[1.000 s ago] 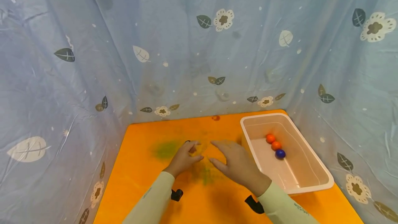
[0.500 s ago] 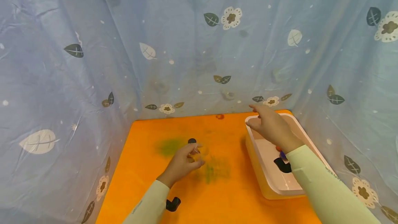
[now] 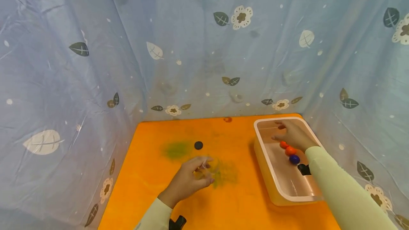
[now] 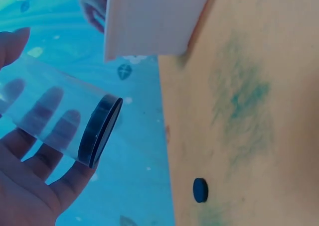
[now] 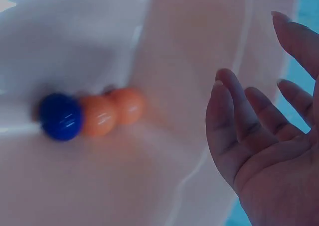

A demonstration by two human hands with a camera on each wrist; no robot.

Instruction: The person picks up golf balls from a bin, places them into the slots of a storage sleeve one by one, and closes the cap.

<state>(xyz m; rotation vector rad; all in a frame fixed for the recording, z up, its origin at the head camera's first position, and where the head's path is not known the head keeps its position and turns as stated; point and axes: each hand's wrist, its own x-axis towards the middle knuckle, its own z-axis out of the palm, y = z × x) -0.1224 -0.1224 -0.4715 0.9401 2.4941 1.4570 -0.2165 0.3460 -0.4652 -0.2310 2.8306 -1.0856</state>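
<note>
Jar [image 4: 62, 104] tilts in our L hand [image 3: 187, 180] — we grip it thumb-to-fingers over tabletop [image 3: 140, 173], prob. for steadiness; R hand [image 3: 295, 137], fingers loose, empty, is above bin [image 3: 269, 175] — prob. there to stop balls [image 3: 290, 151] rolling.

The head view looks forward-down at the tabletop [image 3: 230, 205], left wrist closely at the cup [image 4: 82, 99], right wrist into the tub [image 5: 149, 171], its balls [image 5: 97, 115] shared with head.
</note>
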